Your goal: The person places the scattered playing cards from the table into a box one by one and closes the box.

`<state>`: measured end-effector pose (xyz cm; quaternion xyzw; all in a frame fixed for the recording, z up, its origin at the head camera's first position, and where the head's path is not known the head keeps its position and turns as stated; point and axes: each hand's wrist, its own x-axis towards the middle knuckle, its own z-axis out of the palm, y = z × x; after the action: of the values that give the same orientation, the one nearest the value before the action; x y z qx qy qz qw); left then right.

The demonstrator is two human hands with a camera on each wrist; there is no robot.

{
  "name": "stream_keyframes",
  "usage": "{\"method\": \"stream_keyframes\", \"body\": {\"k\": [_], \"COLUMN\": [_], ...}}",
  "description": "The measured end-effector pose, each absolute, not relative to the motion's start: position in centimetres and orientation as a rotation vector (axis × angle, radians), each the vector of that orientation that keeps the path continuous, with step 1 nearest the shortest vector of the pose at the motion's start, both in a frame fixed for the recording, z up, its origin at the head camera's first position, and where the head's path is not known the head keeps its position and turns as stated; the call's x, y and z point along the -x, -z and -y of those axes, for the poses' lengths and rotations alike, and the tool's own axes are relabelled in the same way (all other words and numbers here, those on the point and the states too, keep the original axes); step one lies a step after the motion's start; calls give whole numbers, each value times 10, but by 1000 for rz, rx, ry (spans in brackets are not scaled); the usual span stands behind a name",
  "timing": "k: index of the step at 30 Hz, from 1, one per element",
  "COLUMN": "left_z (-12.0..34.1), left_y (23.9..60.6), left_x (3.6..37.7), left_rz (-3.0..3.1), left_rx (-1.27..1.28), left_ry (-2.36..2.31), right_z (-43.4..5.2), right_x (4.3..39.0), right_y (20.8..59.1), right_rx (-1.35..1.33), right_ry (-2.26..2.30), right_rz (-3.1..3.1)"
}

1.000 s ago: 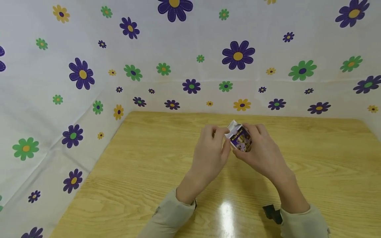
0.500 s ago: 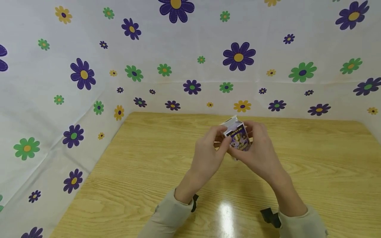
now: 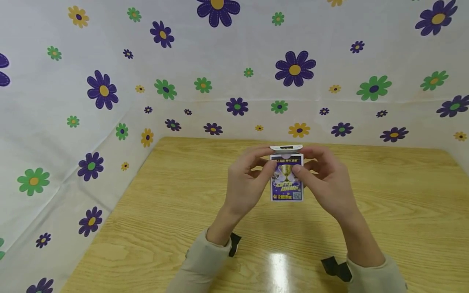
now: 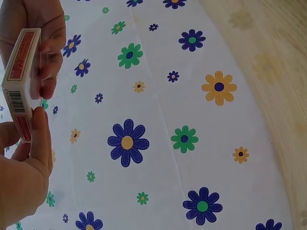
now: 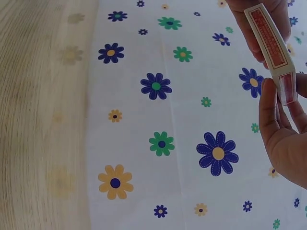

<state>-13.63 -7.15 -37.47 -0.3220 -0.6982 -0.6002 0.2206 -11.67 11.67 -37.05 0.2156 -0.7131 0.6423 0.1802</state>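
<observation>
1. Two beige sleeves lie nearest, low over the wooden table, below the card box.
2. Both hands hold one small card box upright above the table: the left hand pinches its left edge, the right hand its right, thumb across the purple front.
3. Its white top flap stands open; the contents cannot be seen.
4. Flowered cloth rises behind the box.
</observation>
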Motion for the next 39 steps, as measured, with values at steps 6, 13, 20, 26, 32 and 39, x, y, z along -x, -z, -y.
{"method": "stream_keyframes", "body": {"k": [6, 13, 20, 26, 32, 39], "left_z": [70, 70, 70, 69, 69, 69], "left_y": [375, 376, 378, 376, 378, 378], "left_x": [137, 138, 139, 139, 139, 137], "left_rz": [1881, 1866, 1857, 1843, 1848, 1862], "left_rx": [912, 902, 883, 883, 877, 860], "left_ry": [1668, 1639, 1614, 1574, 1533, 1536], "right_z": [-118, -116, -114, -112, -112, -112], "right_x": [115, 115, 115, 117, 117, 117], "right_y": [370, 370, 372, 373, 375, 375], "right_rx": [-585, -554, -593, -643, -648, -634], "right_ry": [-1781, -1698, -1608, -1483, -1403, -1400], "right_rz": [1999, 1986, 1968, 1958, 1930, 1914]}}
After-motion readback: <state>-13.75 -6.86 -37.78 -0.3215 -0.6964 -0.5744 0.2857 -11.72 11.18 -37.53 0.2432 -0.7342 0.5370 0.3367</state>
